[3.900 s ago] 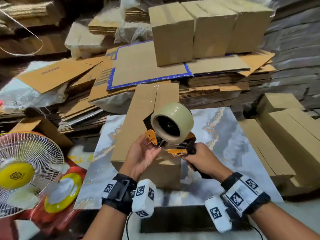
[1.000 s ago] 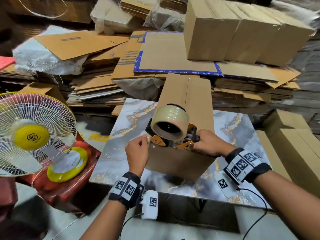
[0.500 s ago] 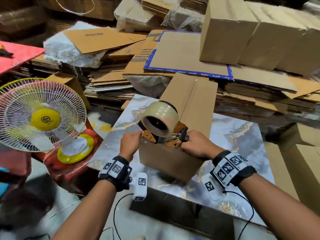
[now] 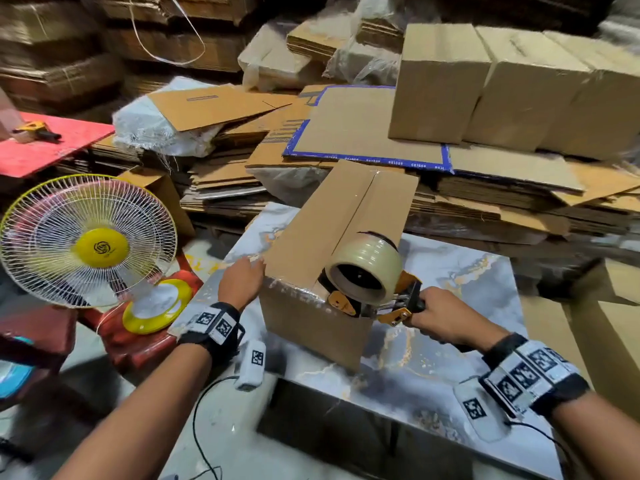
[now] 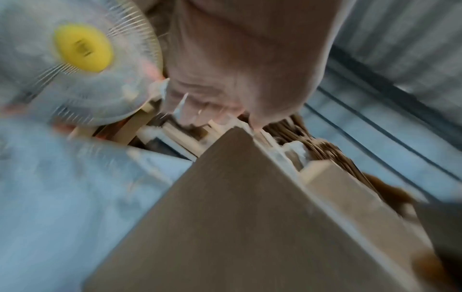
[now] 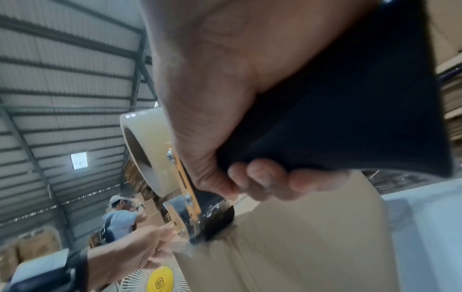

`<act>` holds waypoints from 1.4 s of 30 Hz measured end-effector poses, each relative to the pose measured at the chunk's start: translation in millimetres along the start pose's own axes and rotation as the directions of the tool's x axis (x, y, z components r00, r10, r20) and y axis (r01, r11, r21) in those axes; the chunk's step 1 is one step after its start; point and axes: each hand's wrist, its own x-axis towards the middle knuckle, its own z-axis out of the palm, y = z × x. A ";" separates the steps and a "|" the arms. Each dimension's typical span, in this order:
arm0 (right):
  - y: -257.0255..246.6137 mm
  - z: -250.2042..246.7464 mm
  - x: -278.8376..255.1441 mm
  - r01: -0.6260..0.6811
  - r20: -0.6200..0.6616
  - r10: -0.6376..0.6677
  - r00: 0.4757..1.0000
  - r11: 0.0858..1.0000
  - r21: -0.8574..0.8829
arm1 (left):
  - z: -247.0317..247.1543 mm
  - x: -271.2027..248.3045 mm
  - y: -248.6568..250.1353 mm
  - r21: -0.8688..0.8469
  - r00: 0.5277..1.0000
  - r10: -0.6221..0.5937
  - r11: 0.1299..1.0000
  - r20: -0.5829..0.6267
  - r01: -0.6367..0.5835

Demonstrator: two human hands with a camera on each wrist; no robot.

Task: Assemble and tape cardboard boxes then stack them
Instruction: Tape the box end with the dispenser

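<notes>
A long cardboard box (image 4: 346,216) lies on the marbled table (image 4: 467,289) with its top flaps closed. My right hand (image 4: 443,320) grips the black handle of the orange tape dispenser (image 4: 367,271), whose clear tape roll sits over the box's near right end. In the right wrist view the dispenser's nose (image 6: 212,227) meets the box (image 6: 312,237) at its top edge. A shiny tape strip runs along that near edge. My left hand (image 4: 242,282) presses straight fingers on the box's near left corner. The left wrist view shows the palm (image 5: 237,69) above the box (image 5: 237,227), blurred.
A yellow-hubbed fan (image 4: 90,244) stands on a red stool left of the table. Several assembled boxes (image 4: 485,84) sit on flat cardboard stacks (image 4: 363,133) behind. More boxes (image 4: 616,323) stand at the right. A person (image 6: 120,219) works far off.
The right hand has carried the dispenser rightwards along the box's near end. My left hand has shifted from beside the dispenser to the box's left corner.
</notes>
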 end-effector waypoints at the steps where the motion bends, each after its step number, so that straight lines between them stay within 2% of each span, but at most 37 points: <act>1: 0.3 0.2 0.3 0.012 0.001 -0.012 1.000 1.000 0.007 | -1.6 -10.6 6.9 0.027 0.990 0.095 0.995 -0.102 -0.093; 2: 1.0 0.5 0.2 0.019 -0.001 -0.019 1.000 1.000 0.007 | -0.8 -19.5 11.1 0.051 0.962 0.221 0.975 -0.162 -0.215; 3: 2.1 0.9 -0.3 0.022 -0.007 -0.022 1.000 1.000 0.000 | 1.9 -27.6 14.1 0.097 0.927 0.353 0.935 -0.128 -0.342; 5: 5.0 2.1 -0.9 0.033 -0.019 -0.033 0.999 0.999 -0.010 | 16.0 -41.3 19.9 0.140 0.846 0.523 0.834 0.105 -0.533; 7: 8.1 3.4 -0.5 0.051 -0.022 -0.051 0.998 0.999 -0.002 | 30.2 -49.1 31.3 0.204 0.758 0.594 0.734 0.269 -0.648; 8: 9.1 3.8 -0.6 0.058 -0.027 -0.058 0.998 0.998 -0.001 | 36.2 -51.3 38.6 0.232 0.733 0.597 0.701 0.325 -0.674; 9: 10.4 4.4 -0.6 0.064 -0.033 -0.064 0.997 0.998 -0.004 | 42.3 -51.7 44.2 0.260 0.730 0.597 0.686 0.332 -0.680; 12: 16.6 7.8 1.5 0.105 -0.046 -0.105 0.993 0.994 -0.014 | 47.8 -53.2 53.1 0.295 0.758 0.580 0.699 0.297 -0.651; 15: 33.5 4.9 -1.5 0.131 -0.058 -0.133 0.989 0.991 -0.037 | 48.9 -51.6 50.4 0.313 0.741 0.623 0.673 0.251 -0.671; 21: 76.9 5.8 -19.1 0.129 -0.092 -0.124 0.988 0.990 0.058 | 52.9 -56.2 59.7 0.395 0.753 0.569 0.642 0.329 -0.658; 22: 77.2 8.4 -18.8 0.141 -0.101 -0.133 0.986 0.987 0.072 | 52.2 -60.3 65.5 0.423 0.751 0.550 0.620 0.367 -0.661; 25: 77.4 13.0 -12.0 0.153 -0.119 -0.144 0.982 0.986 0.069 | 58.3 -69.0 88.5 0.406 0.674 0.606 0.539 0.422 -0.738; 26: 77.9 13.9 -10.6 0.144 -0.119 -0.136 0.984 0.987 0.069 | 60.5 -71.3 96.8 0.397 0.667 0.603 0.536 0.437 -0.745; 30: 78.9 15.4 -12.6 0.153 -0.111 -0.144 0.983 0.986 0.072 | 65.2 -75.8 112.4 0.366 0.651 0.639 0.538 0.410 -0.759; 33: 93.9 12.1 -15.9 0.124 -0.101 -0.116 0.988 0.989 0.076 | 70.7 -71.1 106.1 0.343 0.681 0.589 0.591 0.435 -0.730; 37: 136.2 12.4 -30.3 0.014 -0.068 -0.010 0.998 0.998 0.062 | 80.5 -63.3 98.1 0.370 0.650 0.600 0.536 0.465 -0.759; 42: 124.7 32.4 -20.7 0.021 -0.060 -0.018 0.998 0.998 0.058 | 82.2 -63.0 96.8 0.384 0.654 0.587 0.531 0.476 -0.756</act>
